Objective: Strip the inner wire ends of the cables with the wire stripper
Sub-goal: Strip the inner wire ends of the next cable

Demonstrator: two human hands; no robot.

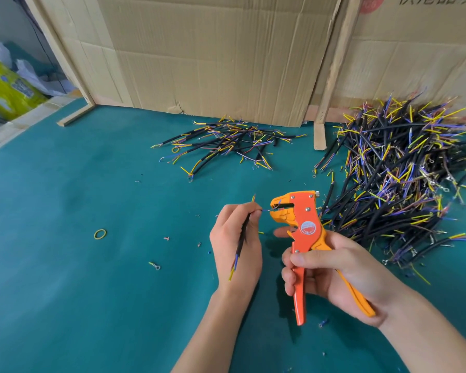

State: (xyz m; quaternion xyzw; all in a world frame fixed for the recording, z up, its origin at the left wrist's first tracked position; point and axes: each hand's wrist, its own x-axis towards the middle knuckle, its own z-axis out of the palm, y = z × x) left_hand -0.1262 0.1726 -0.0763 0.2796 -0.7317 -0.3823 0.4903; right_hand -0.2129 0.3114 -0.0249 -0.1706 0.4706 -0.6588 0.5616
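Note:
My left hand (pixel 236 249) pinches a short black cable (pixel 242 239) near its upper end. The cable's lower end with blue and yellow inner wires hangs down across my palm. A thin blue inner wire from its upper end reaches into the jaws of the orange and yellow wire stripper (pixel 301 224). A yellow inner wire sticks up above my fingers. My right hand (pixel 331 270) grips the stripper's two handles, jaws pointing left toward the cable.
A big pile of black cables (pixel 398 179) lies at the right. A smaller pile of cables (pixel 226 141) lies at the back centre. Cardboard sheets (pixel 213 55) stand behind the green mat (pixel 78 265). A yellow rubber band (pixel 100 234), a ring terminal (pixel 155 265) and insulation bits lie scattered.

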